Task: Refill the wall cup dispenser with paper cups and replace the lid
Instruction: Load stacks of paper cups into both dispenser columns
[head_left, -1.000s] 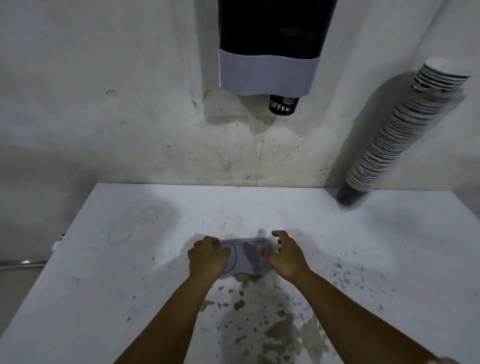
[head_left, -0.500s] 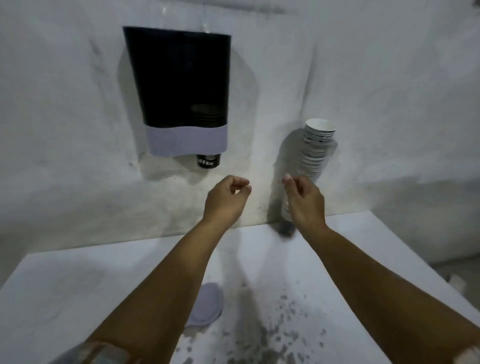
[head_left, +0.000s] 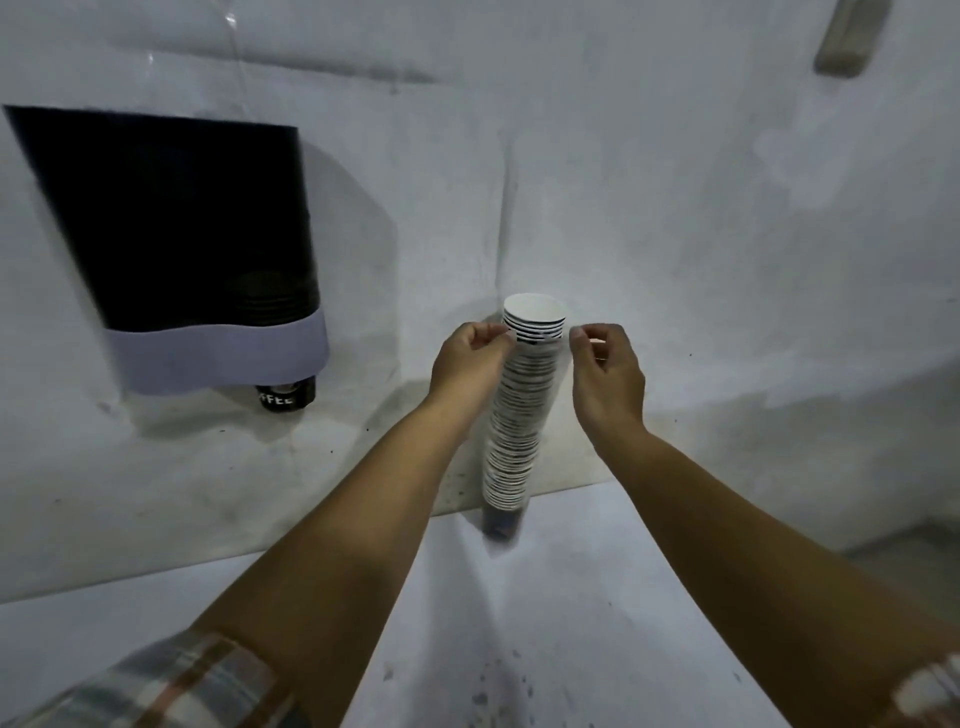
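Observation:
A tall stack of paper cups stands tilted on the white table, leaning against the wall. My left hand is curled, its fingertips pinching the stack's left side just below the top cup. My right hand has its fingers pinched together right beside the stack's upper right edge; I cannot tell whether it touches. The wall cup dispenser hangs at the left, black with a pale lavender band, and its top shows no lid. A black cup pokes out of its bottom. The lid is out of sight.
The white wall runs close behind the table. Dark specks and stains mark the tabletop near its front. A grey fitting sits high on the wall at the right. The table's right edge drops off beyond my right forearm.
Both hands left the lid on the table and rose to the cup stack. They now sit on either side of its top. My view swung right, so the dispenser shifted left.

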